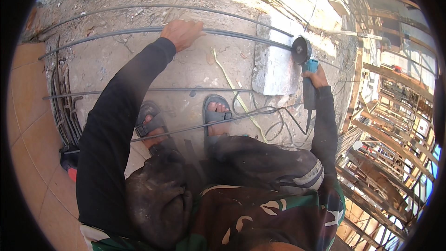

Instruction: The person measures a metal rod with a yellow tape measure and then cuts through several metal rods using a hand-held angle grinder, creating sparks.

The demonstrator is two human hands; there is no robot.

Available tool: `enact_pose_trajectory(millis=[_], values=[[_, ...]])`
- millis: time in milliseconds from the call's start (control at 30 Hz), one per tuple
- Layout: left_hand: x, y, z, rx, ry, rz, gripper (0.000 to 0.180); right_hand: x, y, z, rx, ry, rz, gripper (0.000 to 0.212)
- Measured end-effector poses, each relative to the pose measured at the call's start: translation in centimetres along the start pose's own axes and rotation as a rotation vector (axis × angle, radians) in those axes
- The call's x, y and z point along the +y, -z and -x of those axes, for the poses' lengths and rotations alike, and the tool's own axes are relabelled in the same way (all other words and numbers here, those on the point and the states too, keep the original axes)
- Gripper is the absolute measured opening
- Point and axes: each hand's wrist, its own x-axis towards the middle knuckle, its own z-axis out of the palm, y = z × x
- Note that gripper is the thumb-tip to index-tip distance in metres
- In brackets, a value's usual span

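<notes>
My left hand (182, 34) is closed around a bundle of long steel rebars (237, 36) that runs from the far left toward the right. Off to the right, my right hand (318, 77) grips the body of a teal and black angle grinder (310, 67). Its dark round disc (301, 50) is at the right end of the bundled bars; whether it touches them I cannot tell. Under the bars, near the disc, lies a pale concrete block (275, 67). One more rebar (186, 6) passes just beyond my left hand.
Two thin bars (186, 89) cross near my sandalled feet. The grinder's black cord (283, 111) loops on the ground by a yellowish strip (232, 86). Short rods (65, 107) are piled at left beside orange tiles (28, 93). Wooden beams and rebar frames (395, 125) stand at right.
</notes>
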Motion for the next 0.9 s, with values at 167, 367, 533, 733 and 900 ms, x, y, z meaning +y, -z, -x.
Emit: enact_pose_trajectory(millis=[167, 367, 533, 733, 900], values=[[0.2, 0.1, -0.1, -0.026, 0.014, -0.013, 0.028, 0.2, 0.1, -0.3, -0.003, 0.016, 0.006, 0.067], [0.2, 0.2, -0.1, -0.031, 0.023, -0.012, 0.028, 0.9, 0.1, -1.1, 0.013, 0.042, 0.016, 0.065], [0.2, 0.1, -0.1, -0.048, 0.03, -0.018, 0.028, 0.3, 0.0, -0.8, 0.025, 0.016, 0.036, 0.06], [0.1, -0.1, 0.0, 0.011, 0.007, 0.006, 0.027, -0.5, 0.4, -0.6, -0.036, 0.015, 0.016, 0.066], [0.1, -0.4, 0.0, 0.02, 0.025, 0.033, 0.027, -0.6, 0.4, 0.2, -0.005, -0.009, 0.047, 0.063]])
